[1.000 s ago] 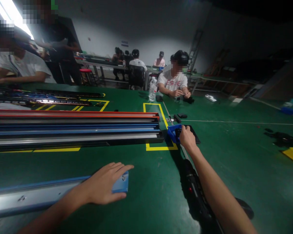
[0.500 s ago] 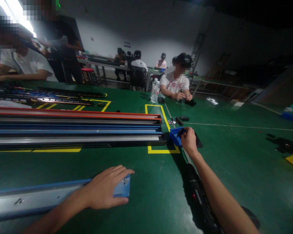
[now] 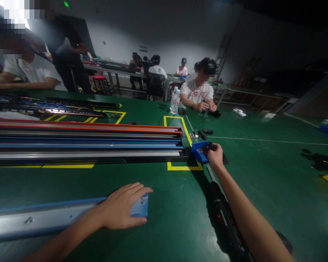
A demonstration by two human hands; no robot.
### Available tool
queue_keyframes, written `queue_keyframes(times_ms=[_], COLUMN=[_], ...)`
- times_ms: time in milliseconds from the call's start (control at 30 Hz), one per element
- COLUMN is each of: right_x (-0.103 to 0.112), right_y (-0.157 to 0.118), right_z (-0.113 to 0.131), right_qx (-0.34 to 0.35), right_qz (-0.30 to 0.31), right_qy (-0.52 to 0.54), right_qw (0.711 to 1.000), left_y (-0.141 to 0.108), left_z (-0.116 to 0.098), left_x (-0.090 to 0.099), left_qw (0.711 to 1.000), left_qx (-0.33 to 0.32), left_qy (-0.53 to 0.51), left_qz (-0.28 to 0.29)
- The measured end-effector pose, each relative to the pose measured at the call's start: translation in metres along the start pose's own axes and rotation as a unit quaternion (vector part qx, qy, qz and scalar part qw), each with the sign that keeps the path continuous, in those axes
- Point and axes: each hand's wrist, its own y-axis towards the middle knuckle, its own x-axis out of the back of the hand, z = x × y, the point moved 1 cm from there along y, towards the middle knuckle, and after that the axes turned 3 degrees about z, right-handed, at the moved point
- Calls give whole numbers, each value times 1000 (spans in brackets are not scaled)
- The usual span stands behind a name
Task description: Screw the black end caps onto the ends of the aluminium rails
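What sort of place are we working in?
Probably an assembly workshop: long coloured channels lie in a row on a green table, with a blue bin and what looks like a power screwdriver.

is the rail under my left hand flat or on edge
Flat: the blue-edged rail shows its broad silver face upward under the left hand.

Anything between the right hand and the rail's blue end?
Yes, close in: the blue bin beside the right hand; past it, only green tabletop and flat yellow tape. The left hand rests across the rail, leaving its blue end partly exposed.
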Motion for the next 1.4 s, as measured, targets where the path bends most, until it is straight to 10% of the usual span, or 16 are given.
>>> queue_keyframes(times_ms=[300,533,767,1400], right_x=[-18,-39,-62,-73], right_y=[-40,-135,-201,-246], right_z=[55,66,57,49], right_qx=[-23,-52,1,200], right_qz=[246,480,446,371], right_qy=[72,-22,-139,-281], right_qw=[966,876,884,862], left_y=[0,2,3,2], left_z=[0,0,-1,-2], left_x=[-2,-3,-2,0], left_qw=[999,997,998,998], left_qx=[-26,-38,-27,-30], left_qy=[-8,-12,-3,19], left_qz=[-36,-68,-56,-49])
